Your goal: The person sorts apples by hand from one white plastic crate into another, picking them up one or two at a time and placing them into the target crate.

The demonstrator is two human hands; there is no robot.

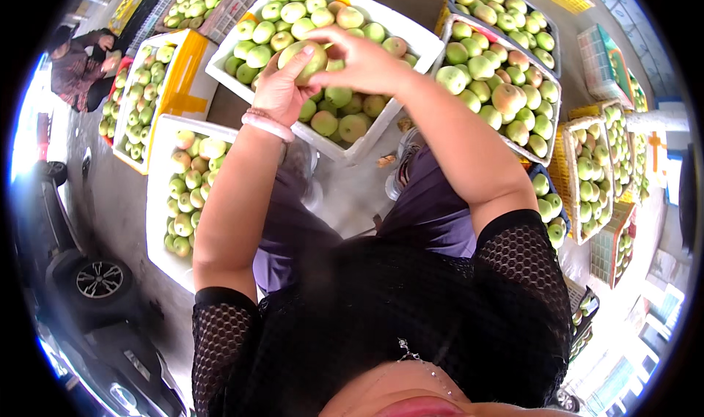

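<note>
My left hand (278,90), with bracelets at its wrist, holds a large pale green apple (301,62), the thumb lying across its top. From the other side my right hand (357,60) curves around the same apple, with thumb and forefinger at its edges and a gap before the palm. Beneath both hands stands a white foam box (421,68) filled with green apples, some blushed red. The hands and forearms hide some of the fruit inside.
Another foam box (165,134) of apples stands by my left arm. To the right is a lined crate (554,95) of apples, with stacked baskets (561,164) beyond. A crouching person (82,65) is at far left, above a parked car (104,307). Dry scraps (386,161) lie between my feet.
</note>
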